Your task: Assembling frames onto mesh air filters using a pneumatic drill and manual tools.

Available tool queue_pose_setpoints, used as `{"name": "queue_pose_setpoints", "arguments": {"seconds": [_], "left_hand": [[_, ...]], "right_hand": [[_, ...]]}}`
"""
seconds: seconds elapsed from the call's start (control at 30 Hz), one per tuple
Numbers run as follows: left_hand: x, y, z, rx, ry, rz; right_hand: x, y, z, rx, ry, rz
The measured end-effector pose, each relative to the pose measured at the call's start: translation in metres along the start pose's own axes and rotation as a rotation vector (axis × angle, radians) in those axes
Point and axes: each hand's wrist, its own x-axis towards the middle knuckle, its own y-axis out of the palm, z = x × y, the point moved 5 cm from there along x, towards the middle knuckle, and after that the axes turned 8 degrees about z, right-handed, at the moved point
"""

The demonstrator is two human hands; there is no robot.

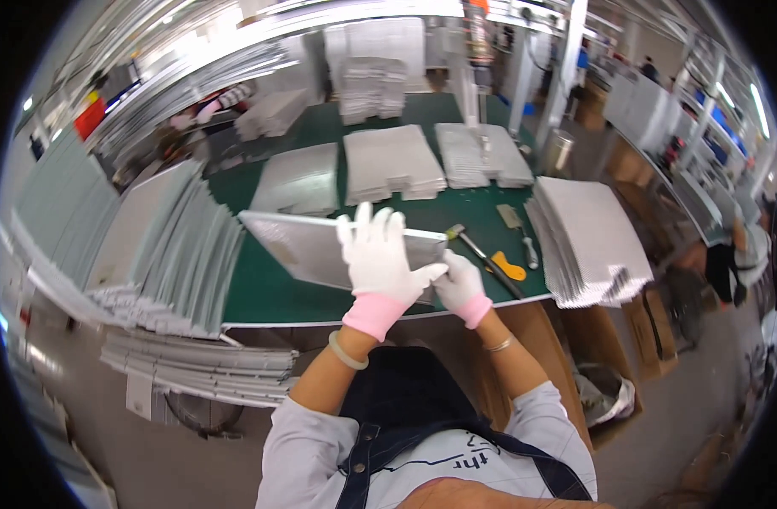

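A flat silver-grey rectangular metal panel is held tilted above the front of the green table, its pale upper edge running left to right. My left hand, in a white glove with a pink cuff, lies across that edge with fingers stretched out and spread and the thumb pointing right. At the panel's right end, my right hand, gloved alike, has its fingers closed on the corner; its fingertips are partly hidden. Just right of the panel lie a hammer with a dark handle, a yellow tool and a scraper-like tool.
Behind the panel, the green table bears stacks of silver sheets. Upright panels crowd the left side; a tall sheet stack stands at right. A power driver hangs overhead. Cardboard boxes sit below.
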Motion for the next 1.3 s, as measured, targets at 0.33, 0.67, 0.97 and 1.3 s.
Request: {"name": "queue_pose_setpoints", "arguments": {"seconds": [0.33,0.67,0.97,1.3], "left_hand": [[-0.008,0.004,-0.032,-0.040,-0.100,-0.010],[0.000,0.008,-0.028,-0.021,-0.043,-0.029],[0.002,0.014,-0.024,-0.041,-0.032,-0.054],[0.006,0.018,-0.017,-0.023,-0.069,-0.006]], "right_hand": [[-0.017,-0.042,-0.102,-0.287,0.380,0.240],[-0.020,-0.011,-0.161,-0.898,0.555,0.323],[-0.079,-0.041,-0.003,1.229,0.257,-0.613],[-0.070,-0.002,0.019,1.173,0.366,-0.115]]}}
